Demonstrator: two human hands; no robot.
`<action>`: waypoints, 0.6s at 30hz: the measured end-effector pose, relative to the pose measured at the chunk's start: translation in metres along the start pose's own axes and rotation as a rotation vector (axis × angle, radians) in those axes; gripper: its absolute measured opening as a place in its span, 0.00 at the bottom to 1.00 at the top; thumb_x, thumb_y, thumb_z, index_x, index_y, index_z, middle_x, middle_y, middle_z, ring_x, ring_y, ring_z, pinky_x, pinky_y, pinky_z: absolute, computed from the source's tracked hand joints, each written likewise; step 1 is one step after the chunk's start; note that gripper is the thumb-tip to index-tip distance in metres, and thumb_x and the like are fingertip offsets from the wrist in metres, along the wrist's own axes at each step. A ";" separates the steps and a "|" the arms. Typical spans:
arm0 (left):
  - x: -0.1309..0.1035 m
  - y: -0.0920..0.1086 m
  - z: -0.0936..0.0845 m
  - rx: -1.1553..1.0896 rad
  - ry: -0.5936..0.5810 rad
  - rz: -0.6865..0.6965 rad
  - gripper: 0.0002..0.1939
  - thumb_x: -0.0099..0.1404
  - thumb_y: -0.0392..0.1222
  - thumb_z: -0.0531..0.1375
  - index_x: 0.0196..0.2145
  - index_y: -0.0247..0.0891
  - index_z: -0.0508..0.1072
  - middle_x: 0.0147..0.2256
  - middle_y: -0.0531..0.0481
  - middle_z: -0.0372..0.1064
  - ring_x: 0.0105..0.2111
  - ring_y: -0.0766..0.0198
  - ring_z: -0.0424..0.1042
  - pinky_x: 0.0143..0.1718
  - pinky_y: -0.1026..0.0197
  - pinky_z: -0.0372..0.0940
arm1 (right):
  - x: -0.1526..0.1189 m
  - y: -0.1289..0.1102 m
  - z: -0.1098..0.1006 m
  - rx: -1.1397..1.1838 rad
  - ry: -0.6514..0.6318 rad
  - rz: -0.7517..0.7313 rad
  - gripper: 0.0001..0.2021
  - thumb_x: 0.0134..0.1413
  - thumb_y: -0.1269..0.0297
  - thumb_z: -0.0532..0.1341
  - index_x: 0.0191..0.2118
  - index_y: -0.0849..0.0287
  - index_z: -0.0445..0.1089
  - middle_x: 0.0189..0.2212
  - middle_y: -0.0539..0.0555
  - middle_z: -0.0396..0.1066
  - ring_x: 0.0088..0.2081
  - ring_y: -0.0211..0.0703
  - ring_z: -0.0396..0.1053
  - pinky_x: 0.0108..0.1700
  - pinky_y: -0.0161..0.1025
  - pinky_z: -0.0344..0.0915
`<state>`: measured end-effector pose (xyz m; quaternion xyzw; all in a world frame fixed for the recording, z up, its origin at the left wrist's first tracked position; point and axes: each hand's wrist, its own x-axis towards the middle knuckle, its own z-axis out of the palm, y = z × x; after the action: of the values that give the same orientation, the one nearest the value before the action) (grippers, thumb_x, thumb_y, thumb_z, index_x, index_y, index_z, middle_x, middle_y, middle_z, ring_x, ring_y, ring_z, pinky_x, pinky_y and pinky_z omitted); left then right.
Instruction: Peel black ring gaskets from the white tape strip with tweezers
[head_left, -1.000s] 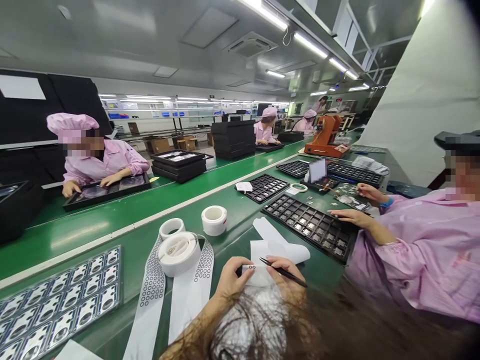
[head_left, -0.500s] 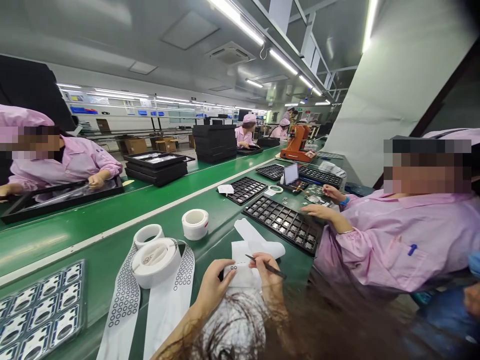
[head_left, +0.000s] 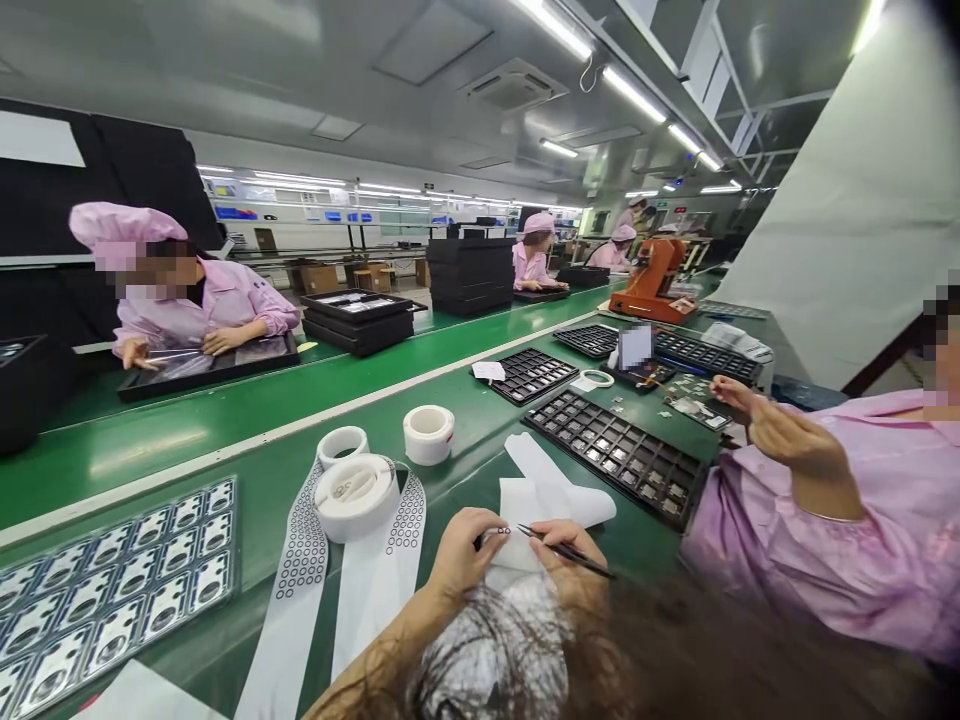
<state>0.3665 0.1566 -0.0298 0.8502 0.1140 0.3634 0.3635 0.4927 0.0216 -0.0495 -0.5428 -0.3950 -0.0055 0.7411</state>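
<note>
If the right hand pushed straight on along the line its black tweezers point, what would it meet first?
The right hand aims its black tweezers leftward at the white backing strip; just beyond are the left hand's fingers pinching it. Depth is hard to judge.

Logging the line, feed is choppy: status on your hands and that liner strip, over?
Left hand pinches white liner strip. Right hand holds black tweezers, tips at the strip's small rings. Tape roll left of hands, co-worker's black tray right; neither touching.

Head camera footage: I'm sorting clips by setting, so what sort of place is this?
Most likely an electronics assembly line in a factory: long green benches, black compartment trays of small parts, and co-workers in pink smocks seated along them.
</note>
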 end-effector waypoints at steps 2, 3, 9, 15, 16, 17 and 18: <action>0.000 0.001 0.000 0.004 -0.002 0.002 0.13 0.76 0.49 0.60 0.41 0.37 0.77 0.41 0.48 0.77 0.43 0.60 0.77 0.49 0.51 0.74 | 0.000 0.000 0.000 -0.015 -0.058 -0.027 0.07 0.57 0.67 0.70 0.32 0.52 0.72 0.36 0.49 0.77 0.39 0.44 0.77 0.41 0.38 0.75; 0.000 0.001 -0.001 0.005 -0.004 0.004 0.13 0.76 0.49 0.60 0.41 0.36 0.77 0.40 0.48 0.77 0.43 0.60 0.77 0.49 0.51 0.74 | 0.001 0.000 0.000 -0.021 -0.084 -0.043 0.07 0.58 0.67 0.70 0.32 0.52 0.72 0.35 0.48 0.77 0.39 0.43 0.77 0.40 0.38 0.75; 0.001 0.002 -0.001 0.010 -0.013 0.016 0.13 0.76 0.49 0.60 0.41 0.37 0.77 0.40 0.48 0.76 0.43 0.60 0.76 0.48 0.51 0.74 | 0.006 -0.009 0.002 -0.054 -0.149 -0.102 0.07 0.60 0.68 0.68 0.32 0.52 0.70 0.35 0.46 0.77 0.37 0.37 0.76 0.41 0.30 0.75; 0.001 0.002 -0.001 0.014 -0.015 0.026 0.13 0.76 0.49 0.59 0.41 0.38 0.77 0.40 0.48 0.77 0.43 0.60 0.76 0.48 0.52 0.74 | 0.008 -0.012 0.003 -0.052 -0.159 -0.129 0.08 0.59 0.70 0.67 0.32 0.53 0.70 0.34 0.47 0.76 0.36 0.37 0.76 0.40 0.29 0.75; 0.000 0.002 -0.001 0.014 -0.015 0.027 0.13 0.76 0.49 0.59 0.41 0.38 0.77 0.41 0.48 0.77 0.43 0.60 0.76 0.48 0.52 0.74 | 0.008 -0.013 0.003 -0.053 -0.157 -0.132 0.08 0.59 0.70 0.67 0.32 0.53 0.70 0.34 0.47 0.76 0.36 0.37 0.76 0.40 0.29 0.75; 0.000 0.002 0.000 0.014 -0.016 0.028 0.12 0.76 0.49 0.59 0.41 0.38 0.77 0.41 0.48 0.77 0.43 0.60 0.76 0.49 0.52 0.74 | 0.008 -0.013 0.003 -0.054 -0.157 -0.135 0.08 0.59 0.71 0.67 0.32 0.53 0.70 0.34 0.47 0.77 0.36 0.37 0.76 0.40 0.29 0.75; 0.000 0.002 0.000 0.013 -0.017 0.029 0.12 0.76 0.49 0.59 0.41 0.38 0.77 0.41 0.48 0.77 0.43 0.60 0.76 0.49 0.52 0.74 | 0.008 -0.013 0.003 -0.056 -0.157 -0.138 0.08 0.60 0.71 0.67 0.32 0.53 0.70 0.35 0.47 0.77 0.37 0.37 0.76 0.41 0.29 0.75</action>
<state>0.3665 0.1555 -0.0283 0.8571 0.1012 0.3606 0.3536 0.4908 0.0221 -0.0338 -0.5336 -0.4880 -0.0250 0.6903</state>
